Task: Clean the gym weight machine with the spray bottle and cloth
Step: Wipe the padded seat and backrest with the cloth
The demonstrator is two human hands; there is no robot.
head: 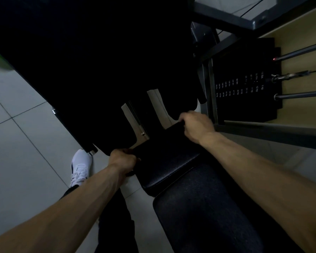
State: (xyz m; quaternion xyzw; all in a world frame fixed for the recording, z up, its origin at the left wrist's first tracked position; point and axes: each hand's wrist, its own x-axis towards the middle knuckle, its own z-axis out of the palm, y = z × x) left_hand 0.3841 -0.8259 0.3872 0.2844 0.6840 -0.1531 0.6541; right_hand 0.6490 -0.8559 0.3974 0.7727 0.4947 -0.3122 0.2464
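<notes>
Looking down through the head camera, I have both hands on the weight machine point(211, 79), which fills the middle and far right of the scene. My left hand point(123, 159) has its fingers curled tight around the near left corner of the black seat pad point(164, 161), thumb side up. My right hand point(196, 125) is clenched over the pad's far right corner, knuckles toward me. It is too dark to tell whether anything lies under the fingers of either hand.

The seat pad sits at the centre, tilted, with its textured edge facing near. Just beyond it rises the big black back pad point(98, 61), which covers most of the far left. To the right, inside the grey frame, stands the weight stack point(244, 99) with rows of small white labels, and two shiny guide rods point(299, 94) run out of it toward the right edge.

My right thigh point(199, 212) in dark trousers lies near, just below the seat pad. A white shoe point(80, 167) rests on the pale tiled floor point(26, 143) to the left, near my left hand.
</notes>
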